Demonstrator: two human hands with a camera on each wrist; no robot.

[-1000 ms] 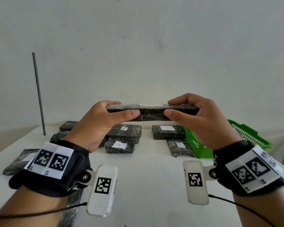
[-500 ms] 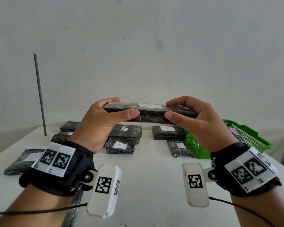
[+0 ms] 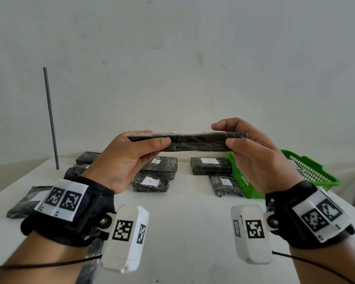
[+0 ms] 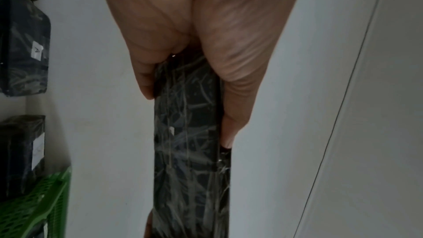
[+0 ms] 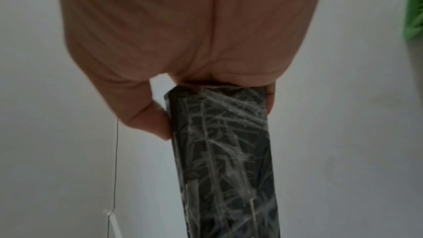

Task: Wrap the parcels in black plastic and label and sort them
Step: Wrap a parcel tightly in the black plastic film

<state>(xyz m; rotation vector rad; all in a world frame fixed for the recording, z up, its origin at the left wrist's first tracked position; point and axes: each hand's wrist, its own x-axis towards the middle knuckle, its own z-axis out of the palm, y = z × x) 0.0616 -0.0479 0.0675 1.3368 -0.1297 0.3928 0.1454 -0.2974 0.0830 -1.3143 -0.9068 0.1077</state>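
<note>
Black wrist straps (image 3: 90, 218) with white coded tags (image 3: 63, 199), white marker-printed camera pods (image 3: 125, 238), thin black cables (image 3: 43, 264), bare forearms.

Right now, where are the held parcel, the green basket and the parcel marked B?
held parcel (image 3: 195, 143), head view, its near edge.
green basket (image 3: 237, 177), head view, left wall.
parcel marked B (image 3: 208, 168), head view, front side.

Black, white-streaked parcel (image 3: 195, 142); green basket (image 3: 242, 181).
</note>
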